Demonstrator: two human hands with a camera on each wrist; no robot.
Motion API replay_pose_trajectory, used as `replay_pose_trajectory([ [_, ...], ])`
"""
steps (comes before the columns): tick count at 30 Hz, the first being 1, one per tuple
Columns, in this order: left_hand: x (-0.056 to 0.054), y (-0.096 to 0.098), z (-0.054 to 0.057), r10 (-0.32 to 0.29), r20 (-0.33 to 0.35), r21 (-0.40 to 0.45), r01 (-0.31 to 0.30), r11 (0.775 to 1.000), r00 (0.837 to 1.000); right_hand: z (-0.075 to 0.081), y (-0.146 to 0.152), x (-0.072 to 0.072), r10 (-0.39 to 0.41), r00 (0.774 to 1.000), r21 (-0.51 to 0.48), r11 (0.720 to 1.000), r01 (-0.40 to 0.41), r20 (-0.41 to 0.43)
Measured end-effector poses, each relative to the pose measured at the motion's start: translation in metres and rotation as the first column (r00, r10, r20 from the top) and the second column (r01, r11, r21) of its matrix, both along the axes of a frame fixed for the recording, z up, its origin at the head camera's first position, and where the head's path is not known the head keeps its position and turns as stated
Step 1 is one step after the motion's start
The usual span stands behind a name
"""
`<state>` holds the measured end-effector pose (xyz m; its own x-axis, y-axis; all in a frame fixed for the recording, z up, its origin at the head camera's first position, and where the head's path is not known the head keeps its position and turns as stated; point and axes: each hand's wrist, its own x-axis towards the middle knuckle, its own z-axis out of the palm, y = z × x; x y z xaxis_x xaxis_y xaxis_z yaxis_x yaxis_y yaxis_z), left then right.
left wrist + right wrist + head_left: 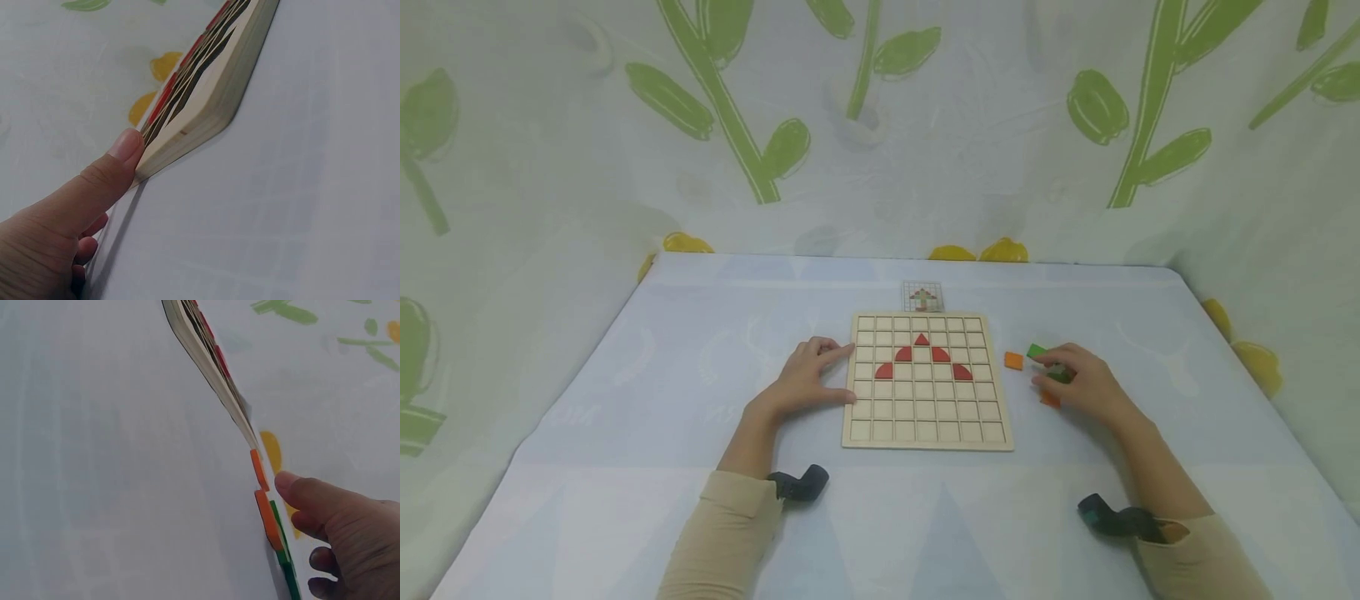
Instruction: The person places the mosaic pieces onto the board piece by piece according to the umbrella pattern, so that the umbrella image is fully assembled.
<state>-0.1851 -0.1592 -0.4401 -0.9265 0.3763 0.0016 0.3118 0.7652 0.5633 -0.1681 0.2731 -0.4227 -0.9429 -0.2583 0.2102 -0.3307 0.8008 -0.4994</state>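
Note:
A pale wooden grid board (925, 432) lies on the table with several red pieces in its cells, a triangle (921, 340) topmost and rounded pieces stepping down on both sides. My left hand (805, 379) rests at the board's left edge, thumb and fingertips touching its side; in the left wrist view the thumb (100, 181) meets the corner. To the right of the board, my right hand (1086, 383) is over a loose group of tiles, thumb and forefinger spread apart. Green tiles (1037, 351) and an orange tile (1050, 400) show around its fingers, partly covered by them.
Another orange tile (1013, 361) lies between the board and the right hand. A small card (922, 297) with a printed grid pattern sits against the board's far edge. A pale patterned cloth covers the table (895, 517), and a leaf-printed sheet (940, 167) hangs behind.

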Motion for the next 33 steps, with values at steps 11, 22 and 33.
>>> replay_pose_trajectory([
  [11, 0.0, 0.001, 0.0, 0.009, 0.01, 0.004, -0.009, 1.0, 1.0, 0.004, 0.024, 0.004, -0.037, 0.999, 0.024, 0.999, 0.037, -0.018],
  [22, 0.0, 0.001, 0.0, 0.005, 0.005, 0.011, -0.005, 1.0, 1.0, 0.001, 0.051, 0.003, -0.061, 0.997, 0.011, 0.998, 0.061, -0.047],
  [33, 0.0, 0.0, 0.0, -0.013, -0.01, 0.007, 0.013, 1.0, 1.0, 0.001, 0.059, 0.0, -0.096, 0.995, 0.011, 0.995, 0.096, 0.036],
])
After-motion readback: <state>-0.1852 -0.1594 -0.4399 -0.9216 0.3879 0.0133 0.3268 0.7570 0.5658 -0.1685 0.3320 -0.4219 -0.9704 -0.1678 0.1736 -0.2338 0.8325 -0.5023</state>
